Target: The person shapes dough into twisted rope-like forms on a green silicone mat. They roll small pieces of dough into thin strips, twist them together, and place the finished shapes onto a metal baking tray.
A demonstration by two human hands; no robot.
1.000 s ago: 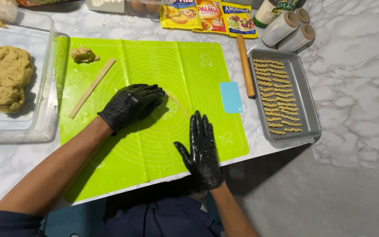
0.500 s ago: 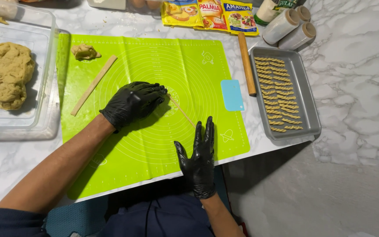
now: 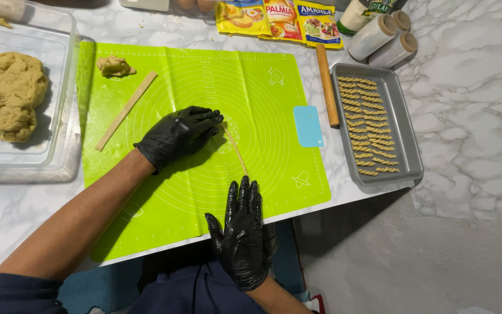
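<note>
A thin rope of dough lies on the green silicone mat. My left hand, in a black glove, rests flat with its fingertips on the rope's far end. At the near end, the fingertips of my black-gloved right hand touch the rope at the mat's front edge. Both hands lie flat with fingers extended, gripping nothing.
A long flat dough strip and a small dough lump lie on the mat's left. A clear tub holds a big dough mass. A blue scraper, wooden rolling pin, metal tray of twisted sticks, food packets and rolls sit on the right.
My right hand has slid forward so its fingertips reach the rope's near end. The left hand stays on the far end.
</note>
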